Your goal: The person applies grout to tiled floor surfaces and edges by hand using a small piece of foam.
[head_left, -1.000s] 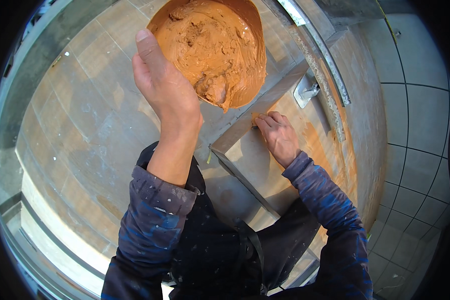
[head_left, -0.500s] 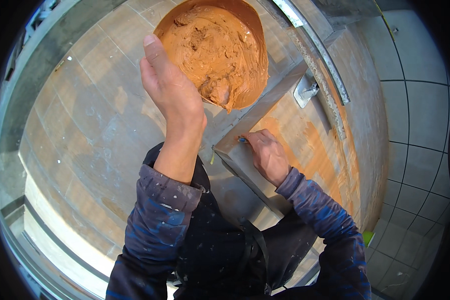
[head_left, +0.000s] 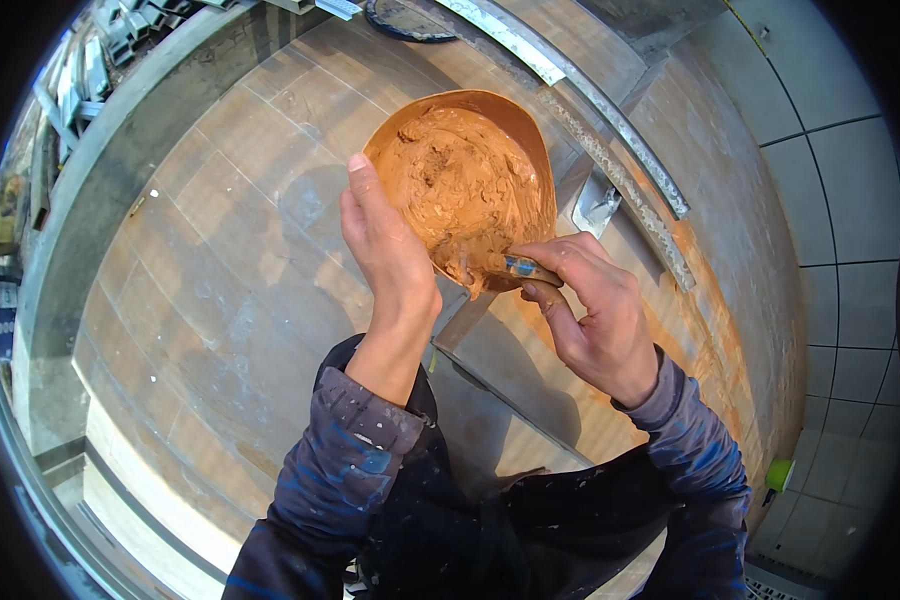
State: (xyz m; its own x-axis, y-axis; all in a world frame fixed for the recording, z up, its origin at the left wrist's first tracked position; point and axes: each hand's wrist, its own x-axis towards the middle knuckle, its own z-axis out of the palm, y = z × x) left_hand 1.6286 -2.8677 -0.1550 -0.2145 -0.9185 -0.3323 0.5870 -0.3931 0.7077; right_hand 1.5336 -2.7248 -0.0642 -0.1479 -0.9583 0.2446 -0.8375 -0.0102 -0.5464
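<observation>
L hand (head_left: 395,260) at bowl (head_left: 532,130), R hand (head_left: 605,310) on hand tool (head_left: 522,267)

Nearest: your dark trousers (head_left: 580,515), specked w/ pale spots, btwn your two blue-marked sleeves (head_left: 360,465).

R hand: your thumb & index finger are clamped on the handle of the hand tool. Its working end meets the orange paste (head_left: 450,180) at the bowl's near rim; coating hides the blade shape.

L hand: your palm bears on the bowl's near-L side, thumb up along the L rim. Other fingers mostly hidden; can't tell if together or apart.

Bowl: ahead of you, btwn hands, tilted w/ open mouth facing you. Paste covers most of the inside.

R side: tile-faced step (head_left: 610,405) w/ orange smears (head_left: 710,300). Green item (head_left: 780,475) near R; type can't be told. Farther: trowel (head_left: 597,205), steel plate showing, beside a mottled bar (head_left: 632,180); long metal bar (head_left: 653,158) just R of it. Grey tiles (head_left: 860,230) w/ dark joints at far R.

L side: wood-tone floor tiles (head_left: 220,230), bounded by a concrete kerb (head_left: 60,270). Beyond kerb, far L: stacked metal lengths (head_left: 85,80).
</observation>
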